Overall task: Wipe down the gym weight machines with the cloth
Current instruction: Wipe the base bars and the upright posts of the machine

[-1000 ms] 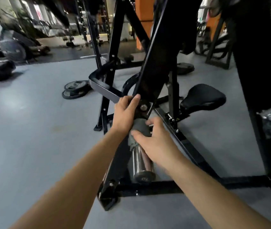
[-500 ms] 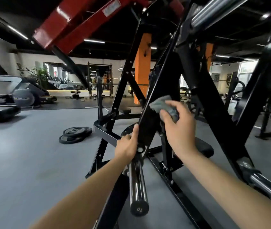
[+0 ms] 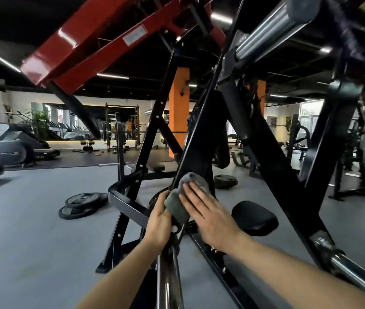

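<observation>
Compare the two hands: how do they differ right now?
The left hand curls round the black frame bar; the right hand lies flat, fingers straight. The right hand presses the grey cloth onto the bar; the left hand sits beside the cloth. Both are bare.

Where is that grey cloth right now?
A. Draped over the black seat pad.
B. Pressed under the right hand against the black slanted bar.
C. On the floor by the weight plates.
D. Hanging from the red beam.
B: the right hand lies flat, fingers straight, on the grey cloth, pressing it to the black slanted bar that the left hand grips.
</observation>
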`<state>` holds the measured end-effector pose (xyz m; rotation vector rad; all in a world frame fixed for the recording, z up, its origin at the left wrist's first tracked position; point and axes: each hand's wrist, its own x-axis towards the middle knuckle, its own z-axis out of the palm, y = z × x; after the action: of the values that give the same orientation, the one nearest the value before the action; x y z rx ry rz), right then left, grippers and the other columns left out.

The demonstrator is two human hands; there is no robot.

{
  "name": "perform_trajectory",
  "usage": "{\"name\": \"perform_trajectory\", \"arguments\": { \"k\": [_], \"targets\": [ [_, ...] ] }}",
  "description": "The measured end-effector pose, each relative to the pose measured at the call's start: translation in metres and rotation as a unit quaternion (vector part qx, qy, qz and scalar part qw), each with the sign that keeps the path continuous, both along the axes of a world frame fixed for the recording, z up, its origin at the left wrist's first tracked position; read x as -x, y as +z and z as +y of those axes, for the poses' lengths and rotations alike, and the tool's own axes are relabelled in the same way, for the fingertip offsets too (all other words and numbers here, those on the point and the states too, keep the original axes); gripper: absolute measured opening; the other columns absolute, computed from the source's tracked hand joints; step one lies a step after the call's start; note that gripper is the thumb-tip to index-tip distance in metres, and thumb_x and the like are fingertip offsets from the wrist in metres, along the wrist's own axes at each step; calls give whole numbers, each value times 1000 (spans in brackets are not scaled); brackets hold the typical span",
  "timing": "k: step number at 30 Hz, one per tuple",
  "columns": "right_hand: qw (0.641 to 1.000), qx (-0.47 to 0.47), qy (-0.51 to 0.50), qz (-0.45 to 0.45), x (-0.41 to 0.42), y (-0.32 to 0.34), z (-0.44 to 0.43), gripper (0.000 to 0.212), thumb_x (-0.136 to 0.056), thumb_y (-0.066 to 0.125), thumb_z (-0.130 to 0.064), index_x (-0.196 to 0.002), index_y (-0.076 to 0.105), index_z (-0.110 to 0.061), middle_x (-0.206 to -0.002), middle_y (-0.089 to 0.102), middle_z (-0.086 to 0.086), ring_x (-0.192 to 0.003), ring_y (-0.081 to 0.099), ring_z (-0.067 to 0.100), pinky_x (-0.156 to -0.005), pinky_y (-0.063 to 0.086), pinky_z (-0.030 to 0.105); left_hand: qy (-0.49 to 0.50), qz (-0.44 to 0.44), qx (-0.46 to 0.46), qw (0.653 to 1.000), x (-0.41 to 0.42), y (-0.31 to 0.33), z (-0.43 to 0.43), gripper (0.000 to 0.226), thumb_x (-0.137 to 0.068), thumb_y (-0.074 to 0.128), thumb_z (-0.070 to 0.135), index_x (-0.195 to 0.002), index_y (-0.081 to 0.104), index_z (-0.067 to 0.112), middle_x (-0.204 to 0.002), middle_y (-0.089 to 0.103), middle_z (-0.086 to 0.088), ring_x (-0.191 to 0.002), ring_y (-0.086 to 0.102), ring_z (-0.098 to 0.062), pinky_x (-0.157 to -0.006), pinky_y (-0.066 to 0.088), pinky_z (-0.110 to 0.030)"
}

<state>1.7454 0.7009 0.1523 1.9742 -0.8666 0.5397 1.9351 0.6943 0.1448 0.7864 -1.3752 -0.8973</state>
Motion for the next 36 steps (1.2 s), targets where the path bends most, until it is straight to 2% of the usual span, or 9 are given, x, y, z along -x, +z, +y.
{"name": "perform_trajectory", "arguments": {
  "k": [3,10,13,16,20,24,28,31,36],
  "targets": [
    [997,17,12,80,21,57,-9,79,-95,49,-15,-166,17,-17,-174,3,11,-161,2,28,-130,16,48,26,-34,17,999,0,-2,5,21,-106,49,40,-123,61,40,-114,72,5,-110,66,-17,-97,52,-41],
    [973,94,-12,-210,-4,169,-10,59,-113,33,-27,-166,14,-11,-174,4,13,-161,-2,26,-130,12,49,33,-49,-8,998,2,1,8,20,-111,42,34,-115,59,25,-77,61,25,-84,57,-7,-84,44,-29],
    [954,95,7,-284,-18,139,-15,58,-112,35,-25,-166,17,-11,-174,6,12,-161,-1,27,-130,11,49,7,-31,-20,999,-1,7,9,21,-111,43,34,-117,62,26,-85,67,19,-90,63,-11,-85,46,-29],
    [962,64,31,-262,-20,66,-16,59,-111,41,-23,-165,21,-11,-174,8,12,-161,3,29,-130,15,50,-32,2,-32,999,-3,12,16,29,-112,41,31,-125,65,23,-114,75,5,-111,69,-12,-96,49,-29],
    [999,-2,13,-40,-2,-22,-7,74,-101,55,-22,-165,20,-10,-174,7,12,-161,3,31,-127,23,52,-77,82,-102,988,-5,15,21,46,-108,33,34,-117,74,15,-112,78,-4,-107,72,-17,-89,53,-32],
    [992,22,32,123,19,9,-9,71,-99,47,-16,-165,21,-13,-174,10,9,-161,4,28,-131,8,44,-82,79,-106,988,-6,13,23,49,-107,25,37,-118,72,28,-115,77,6,-112,69,-14,-91,51,-35],
    [998,55,28,-23,11,50,-12,67,-104,52,-14,-165,24,-13,-173,13,10,-161,7,28,-131,12,48,-92,81,-75,990,-2,12,32,51,-108,28,44,-122,72,23,-126,73,-6,-124,64,-26,-110,46,-44],
    [984,82,38,-155,-20,25,-14,65,-101,50,-2,-163,29,-10,-171,19,13,-160,14,31,-127,24,50,-107,63,-54,991,-3,12,36,49,-110,24,45,-123,69,30,-122,75,4,-118,68,-12,-98,52,-30],
    [980,39,56,-186,-31,-48,-6,66,-97,49,10,-158,42,-12,-167,33,9,-152,34,33,-122,35,45,-61,50,-59,995,-21,-29,44,36,-111,40,38,-139,60,33,-136,67,11,-131,59,-9,-99,54,-28]
  ]
}}
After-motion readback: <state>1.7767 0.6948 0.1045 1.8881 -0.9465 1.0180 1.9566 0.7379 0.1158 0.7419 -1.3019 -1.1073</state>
